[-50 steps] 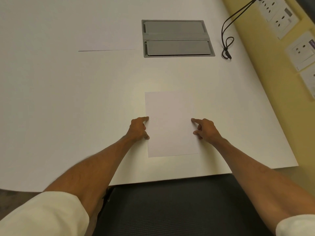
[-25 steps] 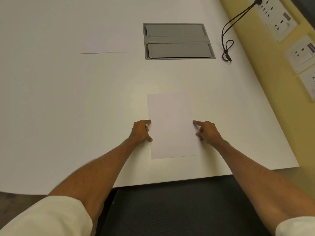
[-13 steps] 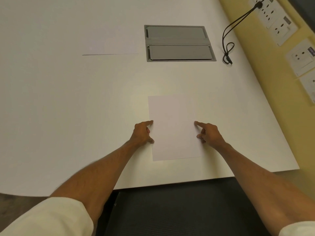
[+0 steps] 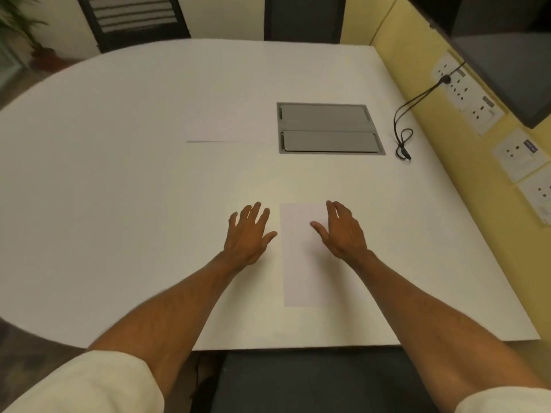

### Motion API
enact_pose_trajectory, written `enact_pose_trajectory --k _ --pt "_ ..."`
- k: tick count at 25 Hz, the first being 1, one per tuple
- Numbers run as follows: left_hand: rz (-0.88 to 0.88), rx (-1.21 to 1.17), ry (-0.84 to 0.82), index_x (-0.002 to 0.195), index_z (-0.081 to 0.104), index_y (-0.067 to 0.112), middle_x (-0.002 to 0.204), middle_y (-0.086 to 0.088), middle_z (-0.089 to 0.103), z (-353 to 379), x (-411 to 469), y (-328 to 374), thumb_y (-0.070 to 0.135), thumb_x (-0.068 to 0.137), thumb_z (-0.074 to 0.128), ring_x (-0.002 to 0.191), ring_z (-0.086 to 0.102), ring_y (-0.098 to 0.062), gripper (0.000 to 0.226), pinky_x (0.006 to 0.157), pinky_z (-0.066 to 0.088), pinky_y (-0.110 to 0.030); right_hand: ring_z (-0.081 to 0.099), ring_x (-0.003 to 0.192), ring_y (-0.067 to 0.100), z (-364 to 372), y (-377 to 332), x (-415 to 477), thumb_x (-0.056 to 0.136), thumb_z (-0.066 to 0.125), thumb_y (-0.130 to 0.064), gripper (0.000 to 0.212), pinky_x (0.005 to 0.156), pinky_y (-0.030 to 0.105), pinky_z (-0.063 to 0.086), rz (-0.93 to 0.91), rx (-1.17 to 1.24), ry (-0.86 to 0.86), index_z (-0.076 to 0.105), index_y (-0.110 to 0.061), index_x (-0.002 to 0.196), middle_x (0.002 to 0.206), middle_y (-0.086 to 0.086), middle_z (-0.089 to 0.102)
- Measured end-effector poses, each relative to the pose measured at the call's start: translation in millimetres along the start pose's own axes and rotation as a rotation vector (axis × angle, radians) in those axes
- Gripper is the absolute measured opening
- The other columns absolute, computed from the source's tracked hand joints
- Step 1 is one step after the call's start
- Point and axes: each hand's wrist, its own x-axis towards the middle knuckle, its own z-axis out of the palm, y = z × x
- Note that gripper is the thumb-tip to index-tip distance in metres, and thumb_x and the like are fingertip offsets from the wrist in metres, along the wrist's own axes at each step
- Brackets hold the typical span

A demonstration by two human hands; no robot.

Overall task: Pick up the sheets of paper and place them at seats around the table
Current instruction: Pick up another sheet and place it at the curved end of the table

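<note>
A white sheet of paper (image 4: 299, 263) is seen lying flat on the white table (image 4: 119, 189), close to the near edge, at about 6 o'clock from the grey hatch and in front of the dark chair seat (image 4: 313, 383) visible below the table edge. Its right part is covered in the view by the right hand (image 4: 343, 231) and forearm, so that only the left strip and the near end are shown. The right hand is held over the sheet with the fingers spread and the thumb turned out toward 9 o'clock; nothing is gripped, and whether the paper is touched cannot be told. The left hand (image 4: 249, 231) is placed just beside the sheet at 9 o'clock of it, over bare table, likewise spread flat and holding nothing. A second sheet of paper (image 4: 217, 129), faint against the tabletop and marked mainly by its dark near edge, is seen well apart at about 11 o'clock from the hands. Just beside it, at 3 o'clock, a grey hatch (image 4: 328, 128) with two flaps is set into the table. At 3 o'clock of the hatch a black cable (image 4: 402, 141) is looped on the table and is led up to the wall sockets (image 4: 465, 90) on the yellow wall.
</note>
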Motion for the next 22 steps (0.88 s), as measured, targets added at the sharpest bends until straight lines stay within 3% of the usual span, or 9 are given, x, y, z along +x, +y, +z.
enact_pose_trajectory --k 7,13,22 --pt "-0.152 0.106 0.078 0.153 0.010 0.023 0.163 -0.005 0.001 -70.1 -39.6 -87.3 0.060 0.095 0.018 0.151 0.000 -0.026 0.069 0.118 -0.005 -0.054 0.008 0.150 0.025 -4.5 -129.9 10.5 0.095 0.032 -0.059 0.080 0.121 0.039 0.008 -0.207 0.007 0.022 0.010 -0.009 0.153 0.161 0.013 0.012" --pt "-0.327 0.115 0.142 0.153 0.004 0.024 0.163 -0.004 -0.007 -113.1 -104.0 -194.6 0.060 0.095 0.015 0.150 -0.008 -0.026 0.070 0.118 -0.009 -0.055 0.001 0.150 0.022 15.4 -279.9 2.6 0.094 0.025 -0.063 0.081 0.121 0.038 0.002 -0.361 0.001 -0.024 0.005 -0.010 0.153 0.162 0.010 0.006" --pt "-0.499 0.217 0.211 0.153 0.011 0.023 0.163 -0.006 -0.002 -182.4 -223.1 -397.1 0.062 0.094 0.015 0.150 -0.004 -0.028 0.070 0.115 -0.013 -0.056 0.000 0.150 0.022 57.8 -535.0 -34.0 0.095 0.019 -0.063 0.079 0.121 0.039 0.002 -0.517 0.043 -0.026 0.004 -0.011 0.153 0.162 0.009 0.005"
